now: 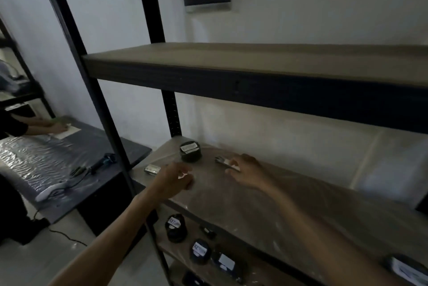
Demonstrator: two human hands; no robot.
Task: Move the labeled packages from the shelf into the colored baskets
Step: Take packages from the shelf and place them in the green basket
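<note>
My right hand (243, 170) pinches a small flat package (225, 163) on the middle shelf (266, 204), its long axis running left to right. My left hand (173, 179) is loosely curled, possibly holding something pale; the round package (190, 152) lies just beyond it.

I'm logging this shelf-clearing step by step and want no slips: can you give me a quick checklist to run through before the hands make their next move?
1. Right hand has a firm hold on the small package: ok, fingers pinch it.
2. Left hand free for another pick: cannot tell, fingers curled, something pale shows between them.
3. Round black package reachable: ok, it stands just behind both hands.
4. Small flat package reachable: ok, beside the left hand.
5. Colored baskets located: not ok, none in view.
6. Held package's label read: cannot tell, blurred.
</note>
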